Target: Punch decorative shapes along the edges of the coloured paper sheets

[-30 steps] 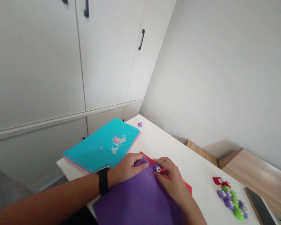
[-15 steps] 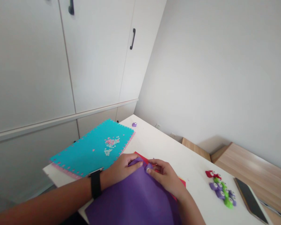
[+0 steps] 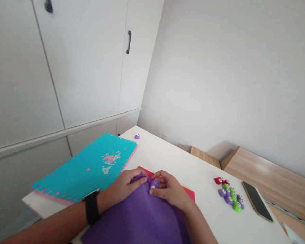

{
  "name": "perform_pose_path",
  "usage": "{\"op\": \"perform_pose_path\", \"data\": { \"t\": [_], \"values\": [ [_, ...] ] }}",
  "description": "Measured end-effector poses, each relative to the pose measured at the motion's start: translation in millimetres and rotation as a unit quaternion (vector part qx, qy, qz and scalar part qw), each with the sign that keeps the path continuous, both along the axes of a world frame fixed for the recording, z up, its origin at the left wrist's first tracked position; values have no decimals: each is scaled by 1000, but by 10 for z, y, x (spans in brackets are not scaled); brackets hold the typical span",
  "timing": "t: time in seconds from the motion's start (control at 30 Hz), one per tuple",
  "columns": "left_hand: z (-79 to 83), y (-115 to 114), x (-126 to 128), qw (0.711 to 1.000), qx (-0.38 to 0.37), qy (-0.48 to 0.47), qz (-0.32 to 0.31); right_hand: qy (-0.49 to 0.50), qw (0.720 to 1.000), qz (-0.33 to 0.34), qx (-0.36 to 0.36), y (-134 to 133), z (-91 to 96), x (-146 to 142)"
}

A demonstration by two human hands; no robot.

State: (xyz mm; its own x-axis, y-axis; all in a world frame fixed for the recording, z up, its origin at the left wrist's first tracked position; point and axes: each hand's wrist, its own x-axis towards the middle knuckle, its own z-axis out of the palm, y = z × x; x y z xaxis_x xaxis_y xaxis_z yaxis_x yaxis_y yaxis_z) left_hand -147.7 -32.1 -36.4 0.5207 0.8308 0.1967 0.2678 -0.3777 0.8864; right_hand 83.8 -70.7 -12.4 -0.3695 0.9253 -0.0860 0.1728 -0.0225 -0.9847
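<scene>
My left hand [image 3: 124, 186], with a black watch strap on its wrist, pinches the top edge of a purple felt sheet [image 3: 132, 217]. My right hand [image 3: 167, 191] grips a small purple craft punch [image 3: 154, 183] on that same felt edge, close to my left fingers. A red felt sheet [image 3: 189, 194] lies under the purple one, showing past its edge. Further left sits a teal foam mat [image 3: 83, 173] with a scatter of pink and white paper bits [image 3: 108, 161] on it.
Several coloured craft punches [image 3: 230, 197] stand grouped on the white table [image 3: 193, 169] to the right, beside a black phone [image 3: 256, 201]. One purple punch [image 3: 137, 136] sits at the far corner. White cabinets and a wall border the table; a wooden surface [image 3: 264, 173] lies beyond.
The whole scene has slid left in view as my head turned. My hands have drawn closer together, and the punch now sits deeper between them on the felt edge.
</scene>
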Motion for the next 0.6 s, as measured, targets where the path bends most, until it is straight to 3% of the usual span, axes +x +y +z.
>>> {"op": "perform_pose_path", "data": {
  "t": [0.2,0.43,0.6],
  "values": [
    [-39,12,-5,1000,1,5,8,-1,1000,-4,-5,27,-66,9],
    [20,-13,-25,1000,-10,8,5,-70,997,-6,44,36,-18,24],
    [35,-30,-33,1000,-10,15,16,-67,997,-13,31,38,-53,21]
  ]
}}
